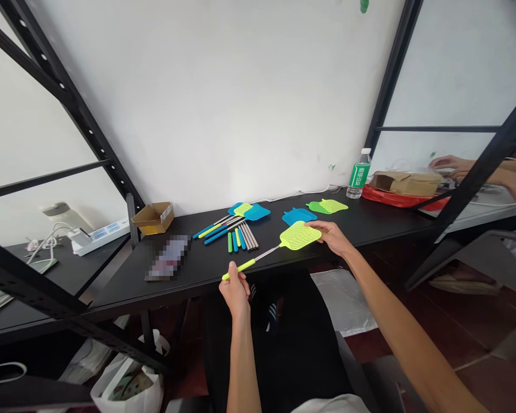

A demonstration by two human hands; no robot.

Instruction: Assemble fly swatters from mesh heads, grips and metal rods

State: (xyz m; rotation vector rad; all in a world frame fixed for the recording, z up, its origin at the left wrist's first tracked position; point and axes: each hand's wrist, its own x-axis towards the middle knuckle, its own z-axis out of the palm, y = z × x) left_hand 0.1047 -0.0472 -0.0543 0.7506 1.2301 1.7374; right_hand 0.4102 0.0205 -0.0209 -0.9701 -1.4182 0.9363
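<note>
A yellow fly swatter [300, 236] with a metal rod is held in front of the black table's near edge. My left hand [236, 289] is closed round its yellow grip, and my right hand [332, 236] pinches the far edge of its mesh head. Behind it on the table lie several whole swatters with blue and yellow heads [258, 212]. Beside those are loose blue, green and yellow grips [235, 241] and bare metal rods [249, 236]. Loose heads lie farther right: blue ones [298, 216], a green one [316, 207] and a yellow one [334, 205].
An open cardboard box [153, 219] and a blurred flat object [169, 258] are on the black table [124, 281], at the left. A water bottle [359, 175] stands at the back right. Black metal posts [389, 74] flank the table. Another person's hands [453, 164] are beyond the right post.
</note>
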